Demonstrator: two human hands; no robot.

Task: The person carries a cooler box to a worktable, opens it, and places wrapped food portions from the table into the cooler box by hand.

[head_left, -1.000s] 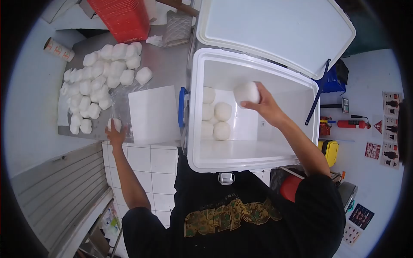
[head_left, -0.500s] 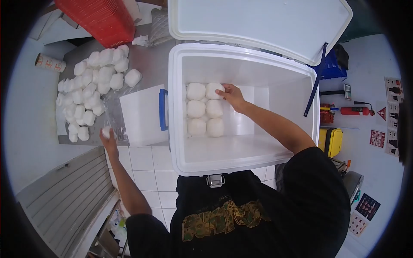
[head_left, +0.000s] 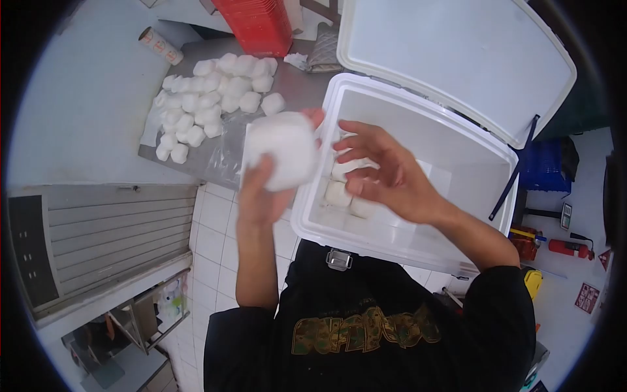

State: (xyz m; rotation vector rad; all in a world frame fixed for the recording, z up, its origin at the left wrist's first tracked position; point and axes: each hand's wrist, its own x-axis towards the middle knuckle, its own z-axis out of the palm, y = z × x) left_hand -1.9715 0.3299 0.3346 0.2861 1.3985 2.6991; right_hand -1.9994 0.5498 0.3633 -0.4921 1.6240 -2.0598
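A white block with rounded corners [head_left: 287, 147], slightly blurred, is in my left hand [head_left: 258, 186], whose fingers wrap round it from below and behind. It is held up close to the camera, by the left wall of the white cooler box [head_left: 450, 157]. My right hand [head_left: 392, 173] is over the box with its fingers spread and nothing in them. Below it, similar white blocks [head_left: 337, 193] lie at the left end of the box, partly hidden by the hand. A pile of such blocks [head_left: 209, 98] covers part of the grey table [head_left: 294, 88].
The cooler's lid [head_left: 450, 59] stands open behind it, with a dark blue strap [head_left: 516, 166] at the right. A red stack of crates [head_left: 255, 26] and a paper roll [head_left: 160, 46] are at the back left. A fire extinguisher [head_left: 568, 248] is at the right.
My left hand has brought a block from the table's edge up toward the box. My right hand has let go of a block in the box and risen. The view has turned left.
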